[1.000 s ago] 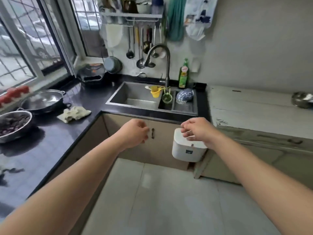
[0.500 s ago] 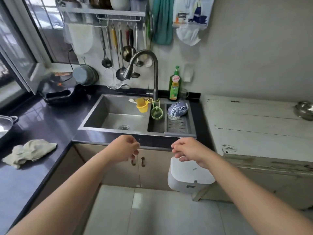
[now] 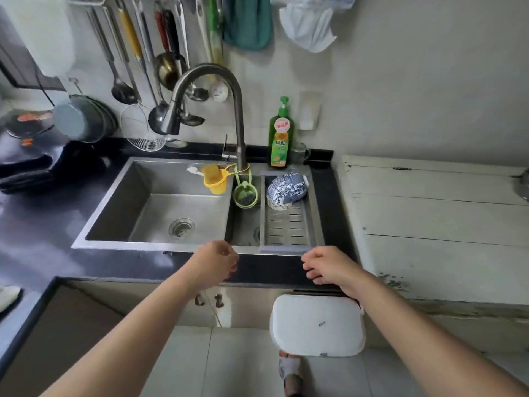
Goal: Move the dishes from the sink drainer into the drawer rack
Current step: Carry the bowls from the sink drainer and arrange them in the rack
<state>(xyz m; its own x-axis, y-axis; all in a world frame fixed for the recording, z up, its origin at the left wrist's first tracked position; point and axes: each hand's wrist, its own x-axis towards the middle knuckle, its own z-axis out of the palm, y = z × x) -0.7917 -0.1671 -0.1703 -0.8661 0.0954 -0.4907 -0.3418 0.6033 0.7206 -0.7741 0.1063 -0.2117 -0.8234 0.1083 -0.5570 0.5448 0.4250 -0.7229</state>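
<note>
Blue-and-white patterned bowls (image 3: 286,188) lie upside down, stacked at the far end of the slotted steel drainer (image 3: 287,227), which sits in the right part of the sink (image 3: 137,202). My left hand (image 3: 213,265) hovers over the dark counter's front edge, just left of the drainer, fingers loosely curled and holding nothing. My right hand (image 3: 329,266) hangs over the same edge near the drainer's near right corner, fingers bent and apart, also holding nothing. No drawer rack is in view.
A curved faucet (image 3: 211,90) arches over the sink; a yellow holder (image 3: 215,179) and green strainer (image 3: 245,193) hang beside it. Green dish soap (image 3: 282,136) stands behind the drainer. A white bin (image 3: 317,325) hangs on the cabinet below. Utensils hang on the wall.
The view has moved closer to the sink and tilted down. Both hands have risen from in front of the cabinet doors to the counter's front edge, nearer the drainer.
</note>
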